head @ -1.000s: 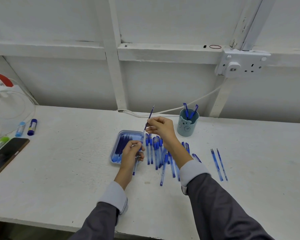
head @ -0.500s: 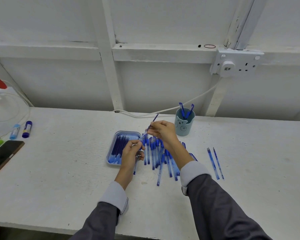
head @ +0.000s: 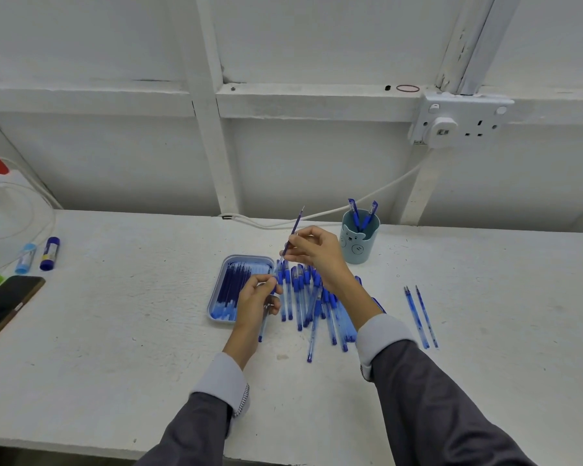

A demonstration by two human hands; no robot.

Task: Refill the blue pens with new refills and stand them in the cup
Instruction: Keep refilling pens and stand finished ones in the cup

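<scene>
My left hand (head: 258, 299) grips a clear blue pen barrel (head: 262, 326) that slants down toward me. My right hand (head: 315, 252) pinches a thin dark-blue refill (head: 295, 228), tip pointing up and away, its lower end near the barrel's mouth. A pile of several blue pens (head: 312, 306) lies on the white table under my right wrist. A pale blue tray (head: 216, 312) left of the pile holds several refills. The teal bear-face cup (head: 359, 242) behind my right hand has two pens standing in it.
Two loose refills (head: 421, 316) lie to the right of the pile. A phone (head: 4, 306), two glue sticks (head: 37, 253) and a white appliance with cables sit at the far left. A white cable (head: 334, 213) runs from the wall socket (head: 461, 117) along the table's back edge.
My right hand has tilted the refill back up to a steeper angle after lowering it. The left hand keeps its hold on the barrel in the same place.
</scene>
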